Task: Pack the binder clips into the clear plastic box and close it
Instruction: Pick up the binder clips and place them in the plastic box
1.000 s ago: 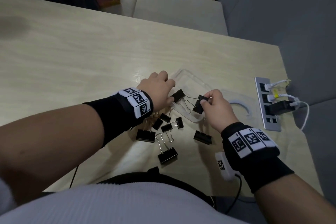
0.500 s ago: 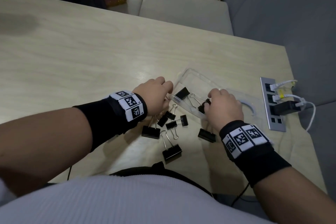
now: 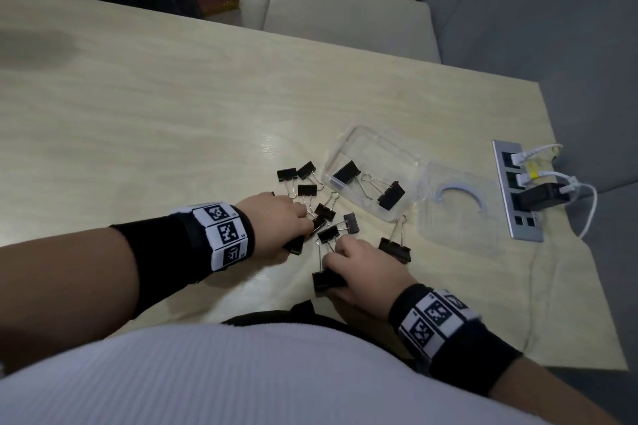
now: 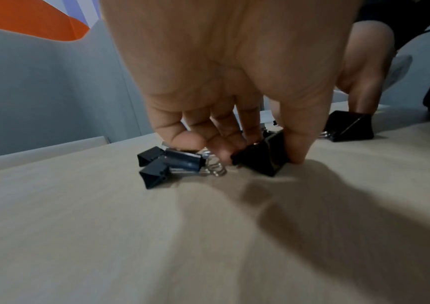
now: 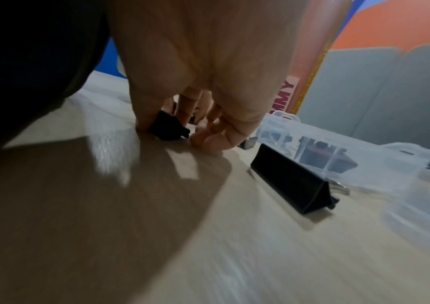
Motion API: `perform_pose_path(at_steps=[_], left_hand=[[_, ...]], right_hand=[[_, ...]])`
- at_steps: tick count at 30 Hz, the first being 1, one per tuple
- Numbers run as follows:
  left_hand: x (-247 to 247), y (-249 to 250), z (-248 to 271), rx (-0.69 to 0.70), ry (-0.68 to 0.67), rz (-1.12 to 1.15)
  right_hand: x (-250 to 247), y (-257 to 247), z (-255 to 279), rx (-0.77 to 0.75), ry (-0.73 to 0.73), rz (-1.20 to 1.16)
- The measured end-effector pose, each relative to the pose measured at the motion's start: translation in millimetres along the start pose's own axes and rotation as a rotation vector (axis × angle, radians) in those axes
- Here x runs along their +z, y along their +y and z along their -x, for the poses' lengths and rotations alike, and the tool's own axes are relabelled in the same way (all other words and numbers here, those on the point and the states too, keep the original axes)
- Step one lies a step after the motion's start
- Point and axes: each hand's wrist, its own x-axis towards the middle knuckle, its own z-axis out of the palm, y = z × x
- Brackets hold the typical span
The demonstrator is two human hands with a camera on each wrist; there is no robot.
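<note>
The clear plastic box [image 3: 371, 145] lies open on the table with two black binder clips [image 3: 347, 171] [image 3: 392, 195] inside; its clear lid [image 3: 462, 217] lies flat to the right. Several black binder clips [image 3: 307, 190] are scattered on the table left of and below the box. My left hand [image 3: 276, 224] [image 4: 234, 102] pinches a black binder clip [image 4: 263, 156] [image 3: 295, 245] between thumb and fingers on the tabletop. My right hand [image 3: 362, 272] [image 5: 203, 92] grips a larger binder clip [image 3: 326, 279] [image 5: 168, 126], also on the table. Another large clip [image 3: 395, 250] [image 5: 292, 185] lies just right of that hand.
A silver power strip [image 3: 516, 193] with white cables and a black plug sits near the table's right edge. The table's near edge runs against my body. Cushioned seats [image 3: 345, 28] stand beyond the far edge.
Both hands left the box, where two clips now lie, and came back towards me. Each has taken hold of another clip from the pile on the table.
</note>
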Motion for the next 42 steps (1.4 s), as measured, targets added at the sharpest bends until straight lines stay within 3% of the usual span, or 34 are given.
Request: perform_pose_path(at_steps=[6,9,12,20,26,29,34,38,42], left_hand=[[-12,-7,2,-0.071,0.075,0.170],[-21,-13,3,-0.110,0.168,0.268],[-33,-16,-2,-0.120,0.262,0.337],[-67,-3,-45,-0.097,0.428,0.412],[-70,-2,-66,-0.111,0.436,0.407],[-69,-3,-70,-0.135,0.429,0.394],[-75,0,-79,-0.205,0.349,0.313],[-74,4,-84,-0.210,0.266,0.241],[-68,1,-79,-0.229,0.326,0.194]], right_hand=[[-12,9,13,0.007,0.186,-0.207],[-28,22,20,0.113,0.341,-0.307],[-44,43,14,0.215,0.451,-0.262],[-56,71,-9,0.441,0.374,-0.048],[-38,59,13,0.423,0.524,-0.121],[-21,53,28,0.429,0.459,-0.139],[-3,45,38,0.499,0.121,-0.056],[7,39,32,0.526,0.163,-0.108],[8,38,29,0.505,0.157,-0.123]])
